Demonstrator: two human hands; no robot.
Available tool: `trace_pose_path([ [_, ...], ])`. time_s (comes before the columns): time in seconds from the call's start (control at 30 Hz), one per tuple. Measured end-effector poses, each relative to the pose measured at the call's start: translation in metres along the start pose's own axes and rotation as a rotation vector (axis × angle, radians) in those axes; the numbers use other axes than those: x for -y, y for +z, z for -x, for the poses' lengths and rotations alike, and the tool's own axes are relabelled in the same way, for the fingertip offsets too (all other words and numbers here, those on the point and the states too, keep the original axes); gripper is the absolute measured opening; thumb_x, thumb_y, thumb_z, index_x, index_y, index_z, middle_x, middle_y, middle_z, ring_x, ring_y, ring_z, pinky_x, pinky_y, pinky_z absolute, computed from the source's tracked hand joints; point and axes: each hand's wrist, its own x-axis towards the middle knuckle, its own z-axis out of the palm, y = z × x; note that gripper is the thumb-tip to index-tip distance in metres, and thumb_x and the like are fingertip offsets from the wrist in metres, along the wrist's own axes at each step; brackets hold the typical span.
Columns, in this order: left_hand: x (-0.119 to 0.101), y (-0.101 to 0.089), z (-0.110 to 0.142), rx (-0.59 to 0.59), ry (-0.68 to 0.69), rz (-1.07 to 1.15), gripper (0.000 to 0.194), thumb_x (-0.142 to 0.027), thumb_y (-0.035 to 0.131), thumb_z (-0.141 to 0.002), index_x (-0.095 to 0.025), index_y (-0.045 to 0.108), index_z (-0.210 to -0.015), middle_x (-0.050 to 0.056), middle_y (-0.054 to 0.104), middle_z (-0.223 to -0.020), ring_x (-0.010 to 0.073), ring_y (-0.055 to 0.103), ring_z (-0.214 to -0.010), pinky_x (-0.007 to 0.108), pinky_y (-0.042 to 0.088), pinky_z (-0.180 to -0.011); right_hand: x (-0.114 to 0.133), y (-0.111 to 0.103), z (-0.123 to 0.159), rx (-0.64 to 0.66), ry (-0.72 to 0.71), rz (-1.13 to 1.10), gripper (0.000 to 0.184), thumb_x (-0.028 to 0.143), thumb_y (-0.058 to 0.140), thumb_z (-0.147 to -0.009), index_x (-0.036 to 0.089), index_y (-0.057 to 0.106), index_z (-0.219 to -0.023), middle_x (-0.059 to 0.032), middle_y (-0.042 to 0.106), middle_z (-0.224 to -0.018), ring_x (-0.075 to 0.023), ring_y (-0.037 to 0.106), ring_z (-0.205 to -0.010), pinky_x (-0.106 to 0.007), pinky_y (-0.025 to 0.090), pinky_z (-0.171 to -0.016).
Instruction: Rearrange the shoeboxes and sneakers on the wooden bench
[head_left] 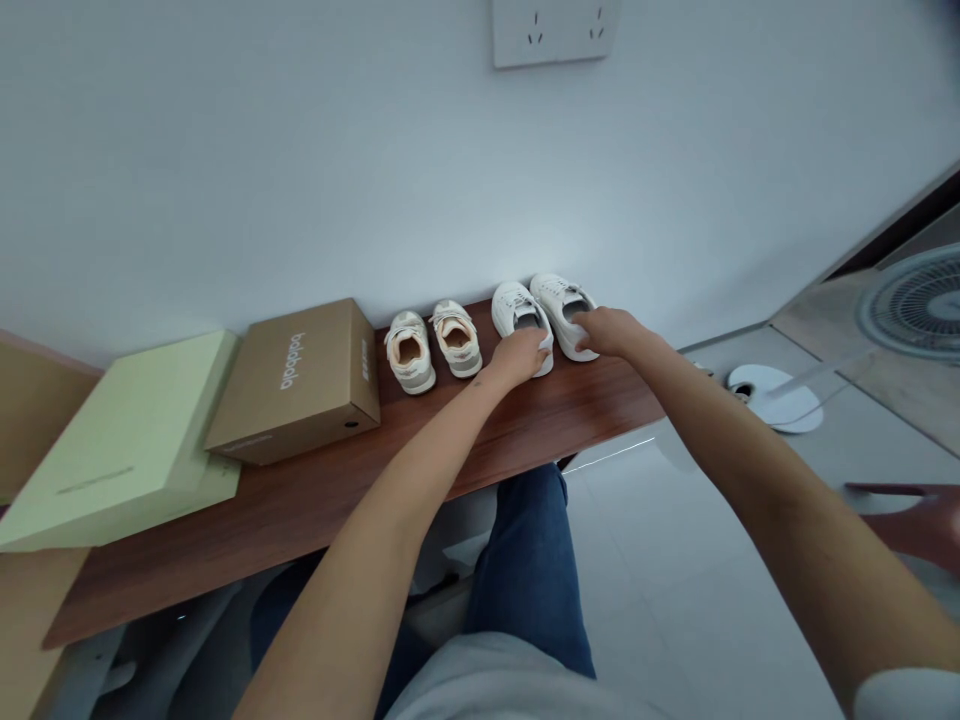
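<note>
Two white sneakers stand side by side at the right end of a dark wooden bench, toes toward the wall. My left hand (519,357) is closed on the heel of the left white sneaker (513,305). At the heel of the right white sneaker (553,296), my right hand (606,332) has its fingers closed with the thumb at the opening. Both sneakers rest on the wood. Just left of them sits a smaller cream pair, a left shoe (410,352) and a right shoe (457,340), which neither hand touches.
A brown shoebox (300,370) and a pale green box (142,420) lie on the bench (420,450) to the left. A wall socket (553,32) is above. On the floor at the right stands a white fan (926,305), with a reddish stool (915,525) nearer me.
</note>
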Motion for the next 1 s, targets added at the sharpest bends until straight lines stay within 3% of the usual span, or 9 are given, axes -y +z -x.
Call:
trace_pose_path([
  [0.2, -0.002, -0.002, 0.008, -0.04, 0.006, -0.024, 0.032, -0.034, 0.053, -0.093, -0.014, 0.06, -0.117, 0.015, 0.064, -0.121, 0.0285, 0.06, -0.115, 0.039, 0.048, -0.093, 0.004, 0.001, 0.0, -0.008, 0.025, 0.006, 0.042, 0.033, 0.071, -0.082, 0.02, 0.061, -0.121, -0.0151, 0.069, -0.116, -0.029, 0.065, -0.104, -0.034, 0.047, -0.08],
  [0.3, -0.002, -0.009, 0.015, -0.103, 0.028, -0.016, 0.037, -0.036, 0.055, -0.092, -0.014, 0.057, -0.122, 0.015, 0.062, -0.124, 0.0288, 0.058, -0.117, 0.04, 0.047, -0.096, 0.005, -0.006, 0.005, -0.087, 0.014, -0.006, 0.043, 0.034, 0.071, -0.082, 0.021, 0.061, -0.122, -0.0138, 0.068, -0.119, -0.0294, 0.063, -0.106, -0.036, 0.047, -0.083],
  [0.47, 0.005, -0.037, 0.034, -0.289, 0.115, 0.059, 0.041, -0.028, 0.053, -0.092, -0.013, 0.053, -0.131, 0.015, 0.06, -0.129, 0.0277, 0.055, -0.121, 0.042, 0.043, -0.103, 0.019, -0.033, 0.019, -0.294, -0.011, -0.036, 0.035, 0.034, 0.065, -0.088, 0.019, 0.064, -0.119, -0.0147, 0.066, -0.118, -0.0309, 0.06, -0.109, -0.04, 0.047, -0.088],
  [0.57, 0.009, -0.059, 0.066, -0.419, 0.114, 0.169, 0.039, -0.027, 0.051, -0.094, -0.015, 0.053, -0.131, 0.014, 0.062, -0.127, 0.0255, 0.057, -0.119, 0.042, 0.044, -0.103, 0.041, -0.055, 0.034, -0.378, -0.082, -0.082, 0.033, 0.031, 0.062, -0.089, 0.018, 0.064, -0.119, -0.0147, 0.065, -0.117, -0.0308, 0.06, -0.108, -0.041, 0.047, -0.089],
  [0.7, 0.013, -0.075, 0.149, -0.544, 0.088, 0.407, 0.038, -0.029, 0.051, -0.095, -0.018, 0.054, -0.131, 0.01, 0.068, -0.117, 0.0193, 0.066, -0.104, 0.037, 0.05, -0.095, 0.089, -0.067, 0.059, -0.436, -0.239, -0.167, 0.03, 0.031, 0.06, -0.09, 0.017, 0.065, -0.117, -0.0147, 0.066, -0.115, -0.0308, 0.06, -0.109, -0.042, 0.047, -0.092],
  [0.8, 0.021, -0.072, 0.233, -0.587, -0.011, 0.519, 0.035, -0.029, 0.052, -0.095, -0.021, 0.056, -0.129, 0.008, 0.072, -0.109, 0.0166, 0.069, -0.097, 0.034, 0.053, -0.092, 0.134, -0.055, 0.079, -0.43, -0.378, -0.287, 0.028, 0.032, 0.06, -0.092, 0.017, 0.065, -0.115, -0.0137, 0.068, -0.114, -0.0293, 0.062, -0.107, -0.042, 0.048, -0.092],
  [0.9, 0.038, -0.059, 0.32, -0.668, -0.244, 0.558, 0.031, -0.032, 0.056, -0.092, -0.022, 0.062, -0.121, 0.006, 0.074, -0.1, 0.017, 0.071, -0.091, 0.034, 0.054, -0.091, 0.185, -0.039, 0.099, -0.35, -0.537, -0.415, 0.025, 0.031, 0.059, -0.093, 0.017, 0.066, -0.112, -0.0124, 0.07, -0.111, -0.0261, 0.065, -0.103, -0.04, 0.051, -0.091],
  [1.0, 0.061, -0.041, 0.399, -0.905, -0.634, 0.634, 0.034, -0.042, 0.057, -0.091, -0.02, 0.063, -0.117, 0.007, 0.075, -0.094, 0.0183, 0.073, -0.085, 0.033, 0.057, -0.084, 0.239, -0.048, 0.126, -0.274, -0.677, -0.509, 0.023, 0.031, 0.057, -0.095, 0.018, 0.066, -0.112, -0.0094, 0.073, -0.104, -0.0222, 0.069, -0.095, -0.035, 0.054, -0.085],
])
